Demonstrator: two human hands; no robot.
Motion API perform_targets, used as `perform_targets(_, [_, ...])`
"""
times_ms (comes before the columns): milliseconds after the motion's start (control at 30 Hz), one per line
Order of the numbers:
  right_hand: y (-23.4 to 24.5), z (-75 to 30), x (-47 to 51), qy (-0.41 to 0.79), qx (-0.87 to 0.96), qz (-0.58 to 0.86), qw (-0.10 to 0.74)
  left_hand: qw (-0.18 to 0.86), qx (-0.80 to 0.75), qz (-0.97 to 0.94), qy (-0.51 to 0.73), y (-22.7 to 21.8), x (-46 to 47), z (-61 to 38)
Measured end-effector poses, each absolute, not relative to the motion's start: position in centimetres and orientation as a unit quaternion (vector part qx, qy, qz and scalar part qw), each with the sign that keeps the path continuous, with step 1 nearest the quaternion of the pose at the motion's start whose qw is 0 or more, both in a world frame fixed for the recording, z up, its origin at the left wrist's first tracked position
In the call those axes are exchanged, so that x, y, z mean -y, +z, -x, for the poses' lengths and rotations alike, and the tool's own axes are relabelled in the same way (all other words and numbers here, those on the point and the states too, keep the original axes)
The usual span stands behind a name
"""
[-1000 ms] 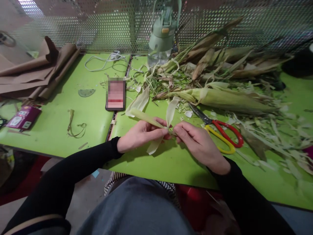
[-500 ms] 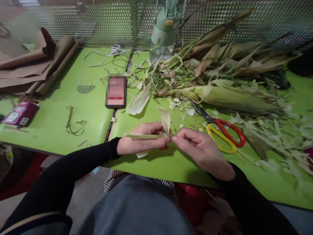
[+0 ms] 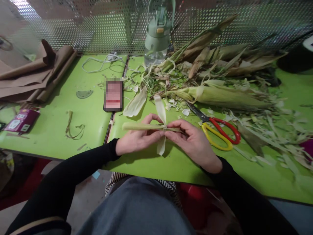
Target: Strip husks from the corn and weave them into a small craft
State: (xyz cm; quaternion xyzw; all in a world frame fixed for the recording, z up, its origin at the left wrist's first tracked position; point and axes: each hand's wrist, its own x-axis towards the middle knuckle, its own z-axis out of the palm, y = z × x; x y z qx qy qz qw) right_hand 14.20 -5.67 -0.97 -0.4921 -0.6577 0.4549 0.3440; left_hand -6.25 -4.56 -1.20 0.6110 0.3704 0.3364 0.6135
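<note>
Between my two hands is a piece made of pale corn husk strips (image 3: 160, 111) that cross at a small knot-like centre. One strip points up and away, another hangs down toward me, and a longer one runs left across my left hand (image 3: 139, 138). The left thumb and fingers pinch the strips just left of the crossing. My right hand (image 3: 195, 143) pinches the same piece at the right of the centre, thumb and index finger nearly meeting the left ones. Scissors (image 3: 217, 130) with one red and one yellow handle lie right of my right hand.
Corn husks (image 3: 227, 94) and shredded scraps cover the table's right side. A water bottle (image 3: 158, 40) stands at the back before a perforated panel. A phone (image 3: 113, 94), white cable (image 3: 100, 63), protractor (image 3: 84, 94), brown paper (image 3: 46, 75) and purple box (image 3: 22, 120) lie to the left.
My right hand has moved left and now grips the husk piece at its centre. The piece has turned, its lower strip now hanging in plain sight. The camera view has shifted slightly.
</note>
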Motion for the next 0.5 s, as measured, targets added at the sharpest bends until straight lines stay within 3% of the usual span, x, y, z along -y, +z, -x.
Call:
perform_targets(133, [-1.1,-14.4,5.6,0.431,0.648,0.506,0.371,0.611,-0.386,-0.598,0.347,-0.1,4.4,6.6])
perform_targets(500, [-1.3,-13.9,5.5,0.423,0.697,0.466,0.343,0.639,-0.355,-0.612,0.301,0.0,4.7,6.3])
